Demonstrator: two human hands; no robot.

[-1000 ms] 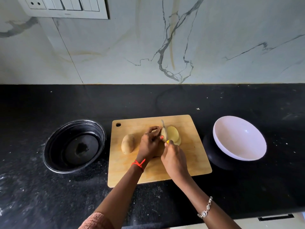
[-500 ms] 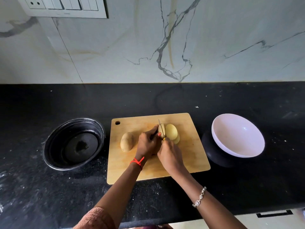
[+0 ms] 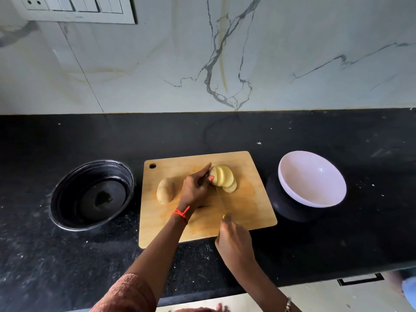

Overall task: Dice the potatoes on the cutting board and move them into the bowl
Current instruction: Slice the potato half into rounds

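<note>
A wooden cutting board (image 3: 252, 203) lies on the black counter. On it, several pale potato slices (image 3: 224, 177) lean against each other, and my left hand (image 3: 195, 190) presses on their left end. A whole unpeeled potato (image 3: 165, 190) lies left of that hand. My right hand (image 3: 234, 242) is at the board's near edge, gripping a yellow-handled knife (image 3: 220, 200) whose thin blade points away toward the slices. A white bowl (image 3: 311, 179), tilted on a black base, stands right of the board with nothing in it.
A black round bowl (image 3: 92, 194) sits left of the board. The marble wall with a switch panel (image 3: 74, 7) rises behind the counter. The counter's front edge runs near my forearms, with a drawer handle (image 3: 360, 280) below.
My right hand has drawn the knife back toward me, from the potato to the board's near edge. More slices now fan out. My left hand stays on the potato.
</note>
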